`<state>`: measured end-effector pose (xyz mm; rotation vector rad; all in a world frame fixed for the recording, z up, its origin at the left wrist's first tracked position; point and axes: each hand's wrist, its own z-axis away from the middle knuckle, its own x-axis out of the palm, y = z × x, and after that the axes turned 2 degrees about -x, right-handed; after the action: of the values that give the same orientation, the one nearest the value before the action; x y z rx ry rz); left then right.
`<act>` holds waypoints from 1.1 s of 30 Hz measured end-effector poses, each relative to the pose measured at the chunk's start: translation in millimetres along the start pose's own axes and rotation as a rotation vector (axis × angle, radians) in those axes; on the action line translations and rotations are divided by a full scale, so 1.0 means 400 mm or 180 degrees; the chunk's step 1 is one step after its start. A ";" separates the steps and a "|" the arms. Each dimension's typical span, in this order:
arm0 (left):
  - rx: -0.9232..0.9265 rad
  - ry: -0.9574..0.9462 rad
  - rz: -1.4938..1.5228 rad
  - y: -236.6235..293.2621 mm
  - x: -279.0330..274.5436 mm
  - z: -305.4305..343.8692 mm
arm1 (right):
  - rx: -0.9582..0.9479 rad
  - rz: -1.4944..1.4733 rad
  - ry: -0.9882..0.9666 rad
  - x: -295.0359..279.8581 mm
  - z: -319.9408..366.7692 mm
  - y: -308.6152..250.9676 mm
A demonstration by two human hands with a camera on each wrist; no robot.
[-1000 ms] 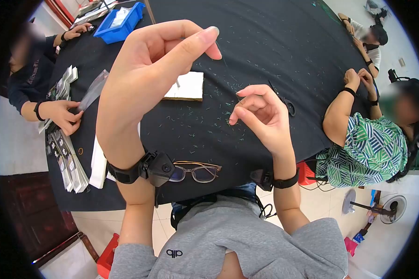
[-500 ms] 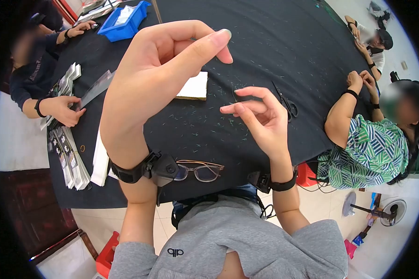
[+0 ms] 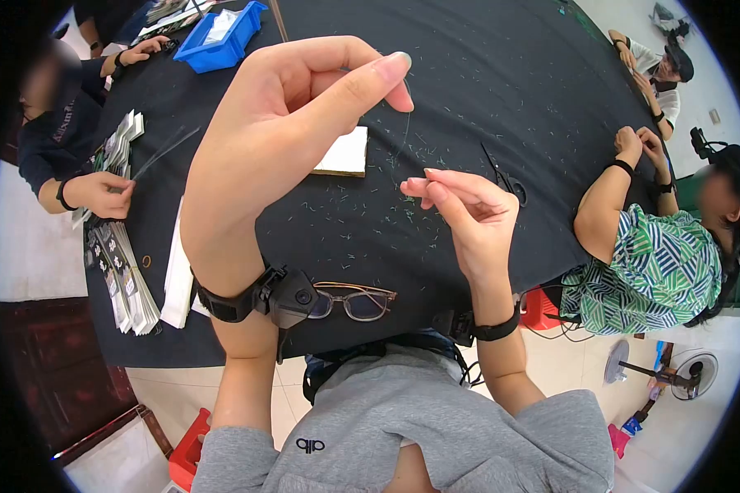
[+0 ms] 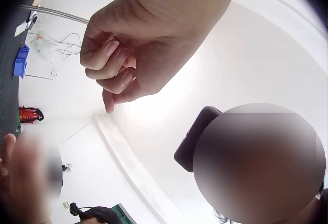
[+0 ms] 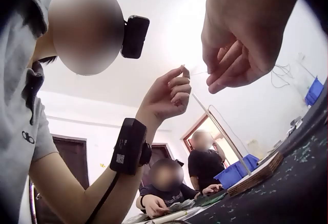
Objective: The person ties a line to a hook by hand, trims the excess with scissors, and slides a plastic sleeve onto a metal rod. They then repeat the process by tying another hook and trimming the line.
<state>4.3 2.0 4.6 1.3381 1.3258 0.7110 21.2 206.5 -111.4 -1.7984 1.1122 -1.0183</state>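
My left hand [image 3: 279, 135] is raised in the head view, thumb and index finger pinching a thin thread [image 3: 408, 123]. The thread hangs from these fingertips toward my right hand [image 3: 481, 218], lower and to the right, whose thumb and index fingertip come together at it. In the right wrist view a fine line spans the short gap between the fingertips of my left hand [image 5: 171, 93] and my right hand [image 5: 243, 49]. The left wrist view shows the left hand [image 4: 128, 55] with its other fingers curled in; the thread is hidden there.
Black scissors [image 3: 511, 187] and glasses [image 3: 364, 306] lie on the black tablecloth [image 3: 485, 74], amid green thread snippets. Behind the left hand is a white-topped block [image 3: 343, 154]. A blue bin [image 3: 220, 43] and stacked printed strips [image 3: 126, 283] lie leftward. Other people sit around the table.
My right hand has shifted slightly, its thumb and index finger closing together. The left hand has moved a little right, then stayed nearly still. At left, another person's hand has moved a clear plastic bag.
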 end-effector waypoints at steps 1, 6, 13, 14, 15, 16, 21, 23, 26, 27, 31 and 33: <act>0.0009 0.0007 -0.0004 -0.001 0.001 0.000 | -0.0028 -0.0041 0.0053 0.003 0.001 0.001; -0.0023 0.0028 0.0020 -0.002 0.000 0.001 | 0.0008 -0.0066 0.0150 0.009 0.008 -0.007; -0.0076 0.0032 0.0003 -0.001 0.002 0.002 | 0.0062 -0.0364 0.0025 0.009 0.011 0.000; -0.0065 0.0033 -0.0004 -0.001 0.002 0.003 | 0.0106 -0.0279 0.0060 0.012 0.011 -0.001; -0.0065 0.0035 -0.0005 -0.001 0.002 0.003 | 0.0106 -0.0280 0.0059 0.016 0.011 -0.003; -0.0061 0.0033 -0.0009 0.000 0.002 0.003 | 0.0184 -0.0147 0.0104 0.019 0.010 -0.006; 0.0030 0.0014 0.0106 0.001 0.004 0.001 | 0.0175 0.0427 -0.0001 0.022 0.015 -0.004; -0.0045 0.0050 0.0144 0.002 0.005 0.003 | 0.0318 0.0546 -0.0125 0.024 0.019 -0.006; -0.0026 0.0052 0.0166 0.005 0.006 0.003 | 0.0374 0.0095 -0.0261 0.036 0.020 -0.001; -0.0028 0.0057 0.0166 0.005 0.006 0.004 | 0.0376 0.0094 -0.0265 0.036 0.018 0.003; 0.0020 0.0035 0.0178 0.003 0.005 0.004 | 0.0452 0.0026 -0.0555 0.029 0.004 0.024; 0.0038 0.0032 0.0223 0.004 0.005 0.004 | 0.0505 0.0107 -0.0645 0.026 -0.002 0.032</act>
<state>6.5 3.9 5.1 1.3978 1.2980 0.7595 19.6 192.8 -120.2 -1.7076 0.9091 -0.8581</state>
